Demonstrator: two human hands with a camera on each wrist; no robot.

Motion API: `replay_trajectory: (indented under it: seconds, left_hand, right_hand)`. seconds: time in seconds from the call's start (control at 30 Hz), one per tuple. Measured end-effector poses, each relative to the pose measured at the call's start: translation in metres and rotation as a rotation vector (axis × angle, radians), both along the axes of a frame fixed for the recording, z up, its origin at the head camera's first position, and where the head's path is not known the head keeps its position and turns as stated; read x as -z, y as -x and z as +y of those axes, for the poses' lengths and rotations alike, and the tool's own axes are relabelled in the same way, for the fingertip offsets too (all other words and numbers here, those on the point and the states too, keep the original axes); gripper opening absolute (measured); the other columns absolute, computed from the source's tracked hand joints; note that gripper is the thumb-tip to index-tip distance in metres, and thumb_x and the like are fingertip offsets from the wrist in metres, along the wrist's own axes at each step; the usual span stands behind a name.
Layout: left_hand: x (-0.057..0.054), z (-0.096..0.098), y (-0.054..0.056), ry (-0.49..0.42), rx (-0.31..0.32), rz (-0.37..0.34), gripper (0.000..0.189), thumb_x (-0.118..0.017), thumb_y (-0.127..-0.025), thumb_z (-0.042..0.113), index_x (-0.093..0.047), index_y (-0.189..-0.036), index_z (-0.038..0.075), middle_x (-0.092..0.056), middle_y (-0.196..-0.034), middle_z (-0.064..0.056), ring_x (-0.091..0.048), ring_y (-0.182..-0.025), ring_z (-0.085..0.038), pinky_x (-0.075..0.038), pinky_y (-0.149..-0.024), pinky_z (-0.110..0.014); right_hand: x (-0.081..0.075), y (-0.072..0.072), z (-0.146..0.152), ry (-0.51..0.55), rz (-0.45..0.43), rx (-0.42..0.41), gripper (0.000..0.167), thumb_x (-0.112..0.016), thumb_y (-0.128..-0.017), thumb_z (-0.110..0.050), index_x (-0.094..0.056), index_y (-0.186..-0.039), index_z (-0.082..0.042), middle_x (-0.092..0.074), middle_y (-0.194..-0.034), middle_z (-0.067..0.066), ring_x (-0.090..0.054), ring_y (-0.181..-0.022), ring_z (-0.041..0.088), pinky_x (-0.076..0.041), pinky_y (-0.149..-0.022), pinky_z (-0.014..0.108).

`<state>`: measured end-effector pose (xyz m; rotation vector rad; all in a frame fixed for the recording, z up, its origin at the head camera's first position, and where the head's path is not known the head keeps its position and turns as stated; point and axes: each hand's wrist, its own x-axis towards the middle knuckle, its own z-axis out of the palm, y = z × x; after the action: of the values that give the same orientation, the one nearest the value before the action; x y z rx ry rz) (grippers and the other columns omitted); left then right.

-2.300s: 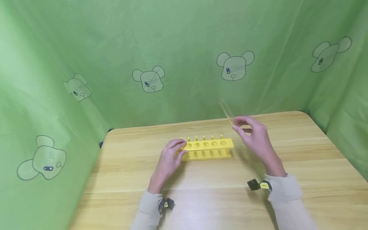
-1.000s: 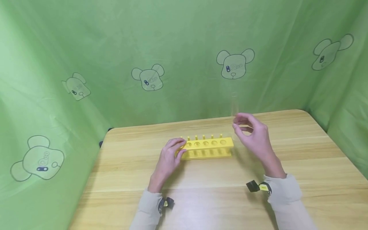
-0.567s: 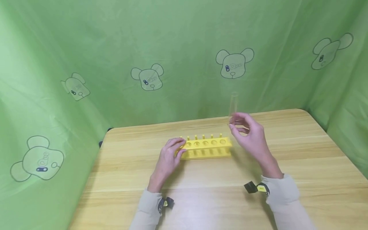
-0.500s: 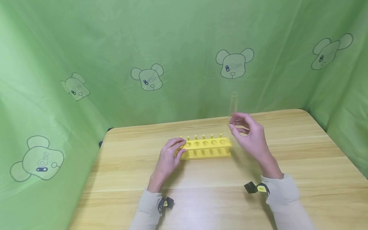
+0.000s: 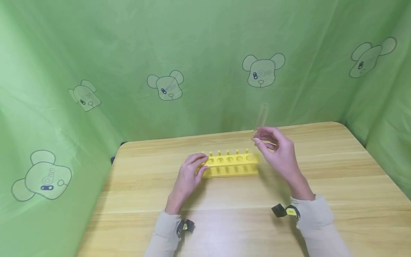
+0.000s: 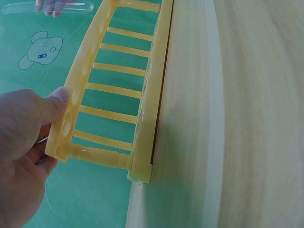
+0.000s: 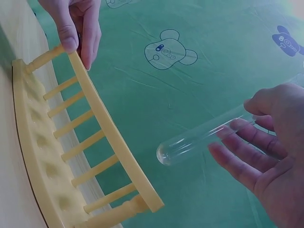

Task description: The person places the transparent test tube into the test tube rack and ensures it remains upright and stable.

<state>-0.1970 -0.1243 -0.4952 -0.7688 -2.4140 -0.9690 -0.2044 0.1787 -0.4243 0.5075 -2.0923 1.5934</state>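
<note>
A yellow test tube rack [image 5: 229, 166] stands on the table, its row of holes bare of tubes and a row of pegs along the back. My left hand [image 5: 189, 175] grips the left end of its top bar, thumb in front, as the left wrist view shows too. In my right hand [image 5: 277, 148] a clear glass test tube [image 5: 262, 116] is pinched between thumb and fingers, above and right of the rack. The right wrist view shows the rounded bottom of the test tube [image 7: 183, 147] pointing toward the rack, apart from it. The tube leans slightly, open end up.
The wooden table [image 5: 231, 210] extends around the rack on all sides. Behind it and at both sides hangs a green curtain [image 5: 212, 43] printed with bear heads. A black strap with a yellow label [image 5: 290, 211] sits on the right wrist.
The right hand has turned the test tube from leaning left, through upright, to leaning slightly right. It has shifted a little left toward the rack; the left hand stays on the rack.
</note>
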Motion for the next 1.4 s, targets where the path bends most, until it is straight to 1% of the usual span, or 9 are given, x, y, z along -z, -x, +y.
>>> replay_trajectory:
  seconds: [0.17, 0.33, 0.5, 0.6, 0.77, 0.87, 1.1, 1.23, 1.4]
  left_hand:
    - [0.000, 0.000, 0.001, 0.002, -0.003, -0.026, 0.032, -0.075, -0.093, 0.008, -0.070, -0.122, -0.004, -0.068, -0.128, -0.016, -0.061, -0.122, -0.025, -0.048, -0.110, -0.025]
    - [0.001, -0.001, 0.000, 0.005, -0.006, -0.026, 0.032, -0.075, -0.093, 0.007, -0.070, -0.123, -0.003, -0.068, -0.128, -0.016, -0.062, -0.122, -0.024, -0.048, -0.110, -0.026]
    - [0.001, 0.000, 0.000, 0.010, -0.009, -0.014, 0.032, -0.076, -0.092, 0.007, -0.070, -0.122, -0.003, -0.068, -0.128, -0.013, -0.062, -0.121, -0.025, -0.049, -0.109, -0.027]
    - [0.001, 0.000, 0.000, 0.014, -0.011, -0.022, 0.032, -0.075, -0.093, 0.008, -0.070, -0.122, -0.003, -0.068, -0.128, -0.013, -0.062, -0.122, -0.025, -0.048, -0.110, -0.027]
    - [0.001, -0.001, 0.001, 0.021, -0.009, -0.041, 0.033, -0.074, -0.094, 0.011, -0.070, -0.124, -0.003, -0.067, -0.129, -0.015, -0.061, -0.123, -0.024, -0.047, -0.110, -0.025]
    - [0.002, -0.001, 0.001, 0.023, -0.009, -0.034, 0.032, -0.074, -0.094, 0.011, -0.070, -0.123, -0.002, -0.068, -0.128, -0.015, -0.061, -0.122, -0.024, -0.048, -0.110, -0.025]
    - [0.001, -0.001, 0.001, 0.022, -0.015, -0.019, 0.033, -0.076, -0.092, 0.008, -0.070, -0.122, -0.003, -0.068, -0.128, -0.014, -0.062, -0.122, -0.025, -0.049, -0.109, -0.027]
    - [0.001, -0.001, 0.000, 0.023, -0.015, -0.017, 0.032, -0.076, -0.092, 0.007, -0.070, -0.122, -0.003, -0.068, -0.128, -0.014, -0.062, -0.121, -0.025, -0.049, -0.109, -0.028]
    - [0.000, 0.000, 0.000, 0.025, -0.017, -0.013, 0.032, -0.076, -0.092, 0.010, -0.071, -0.122, -0.002, -0.068, -0.128, -0.014, -0.062, -0.122, -0.025, -0.049, -0.109, -0.029]
  right_hand:
    - [0.000, 0.000, -0.005, 0.025, 0.014, -0.034, 0.035, -0.072, -0.089, 0.012, -0.064, -0.122, 0.006, -0.069, -0.115, 0.020, -0.069, -0.103, 0.009, -0.061, -0.085, 0.022]
    - [0.001, -0.001, -0.010, 0.025, 0.026, -0.042, 0.033, -0.072, -0.088, 0.012, -0.065, -0.120, 0.005, -0.070, -0.112, 0.017, -0.068, -0.105, 0.012, -0.062, -0.085, 0.025]
    - [0.001, -0.003, -0.017, 0.027, 0.026, -0.054, 0.034, -0.071, -0.086, 0.017, -0.065, -0.118, 0.008, -0.069, -0.110, 0.017, -0.068, -0.105, 0.022, -0.062, -0.085, 0.027]
    - [-0.008, -0.009, -0.023, 0.022, 0.023, -0.064, 0.033, -0.069, -0.086, 0.020, -0.063, -0.117, 0.012, -0.068, -0.109, 0.019, -0.068, -0.104, 0.028, -0.062, -0.085, 0.027]
    - [-0.020, -0.020, -0.030, 0.012, 0.007, -0.066, 0.032, -0.069, -0.086, 0.020, -0.061, -0.117, 0.015, -0.068, -0.110, 0.025, -0.068, -0.104, 0.021, -0.062, -0.085, 0.026]
    - [-0.020, -0.019, -0.031, 0.008, 0.011, -0.070, 0.034, -0.069, -0.086, 0.020, -0.061, -0.119, 0.015, -0.068, -0.111, 0.026, -0.068, -0.104, 0.018, -0.062, -0.085, 0.025]
    - [-0.017, -0.018, -0.034, -0.008, 0.020, -0.103, 0.036, -0.068, -0.086, 0.020, -0.059, -0.120, 0.015, -0.067, -0.109, 0.026, -0.068, -0.103, 0.023, -0.062, -0.085, 0.026]
    - [-0.014, -0.017, -0.035, -0.022, 0.020, -0.100, 0.035, -0.067, -0.086, 0.021, -0.059, -0.120, 0.015, -0.067, -0.110, 0.025, -0.068, -0.103, 0.024, -0.062, -0.085, 0.026]
    - [-0.013, -0.016, -0.035, -0.033, 0.019, -0.094, 0.034, -0.067, -0.087, 0.020, -0.059, -0.120, 0.015, -0.067, -0.112, 0.026, -0.068, -0.104, 0.020, -0.061, -0.086, 0.025]
